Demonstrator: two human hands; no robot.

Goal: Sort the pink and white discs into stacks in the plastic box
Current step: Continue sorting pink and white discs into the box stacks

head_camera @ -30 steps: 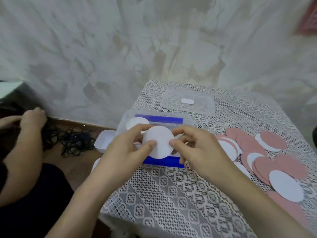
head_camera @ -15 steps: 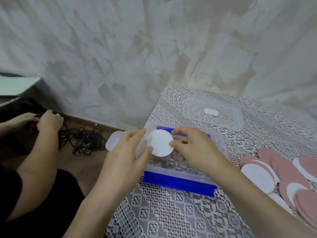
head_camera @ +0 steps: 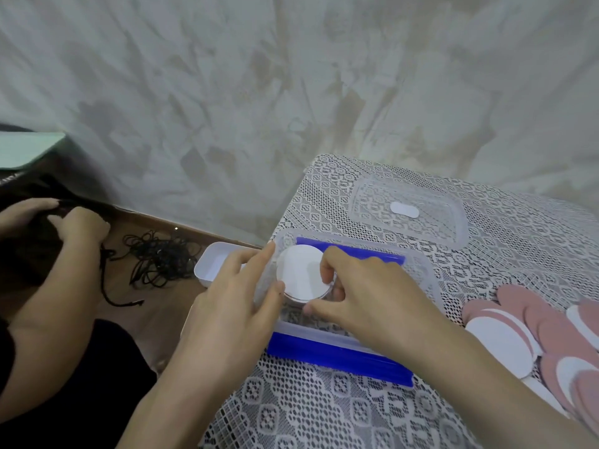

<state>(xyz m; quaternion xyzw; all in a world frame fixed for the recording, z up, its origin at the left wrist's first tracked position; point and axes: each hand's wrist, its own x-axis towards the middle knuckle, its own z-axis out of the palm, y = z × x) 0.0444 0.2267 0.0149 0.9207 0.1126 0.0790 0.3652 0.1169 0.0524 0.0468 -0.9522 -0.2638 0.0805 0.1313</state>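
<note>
A stack of white discs [head_camera: 299, 277] sits in the left end of the clear plastic box [head_camera: 424, 280], which has blue clasps along its long sides. My right hand [head_camera: 366, 296] curls over the stack's right side, index finger on the top disc and thumb at its near edge. My left hand [head_camera: 233, 306] lies at the box's left end with fairly straight fingers, its thumb touching the stack's left edge. Loose pink and white discs [head_camera: 534, 335] lie overlapping on the lace cloth to the right. The rest of the box interior shows no discs.
The box's clear lid [head_camera: 408, 212] lies behind it on the table. A small white tray [head_camera: 210, 264] sits just off the table's left edge. Another person's hands [head_camera: 74, 222] work at the far left, near black cords [head_camera: 158, 260] on the floor.
The white disc held between both hands above the box has come down onto the stack in the box's left end. My view has shifted left and closer.
</note>
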